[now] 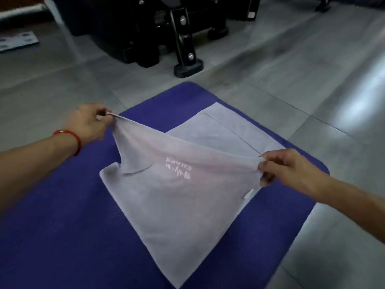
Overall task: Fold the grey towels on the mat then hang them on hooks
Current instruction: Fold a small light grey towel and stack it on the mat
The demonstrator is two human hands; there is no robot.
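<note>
While the grey towel [179,197] lies mostly flat on the blue mat [62,226], its far edge is lifted and stretched between the two hands. The left hand [89,124] pinches one corner between thumb and curled fingers, and the right hand [285,167] pinches the opposite end of the same edge in the same way. The raised edge runs from upper left to lower right in the view. The towel sits turned on the mat, so one corner points toward the person at the bottom, and its long axis seems to go from that near corner to the far one; I cannot be sure, because the lifted part hides the true shape. A pale logo [178,167] shows on the cloth, upside down from here.

What could go wrong, in my judgement: the grip is only on small bits of cloth, so a corner may slip out when the edge is carried over, and the fold would land crooked. If one hand pulls more than the other, the lower part may drag on the mat and wrinkle. A second towel [225,130] lies flat just behind, partly under this one, so it may also shift. Around the mat is grey tiled floor [291,80], with black equipment [183,38] beyond.
</note>
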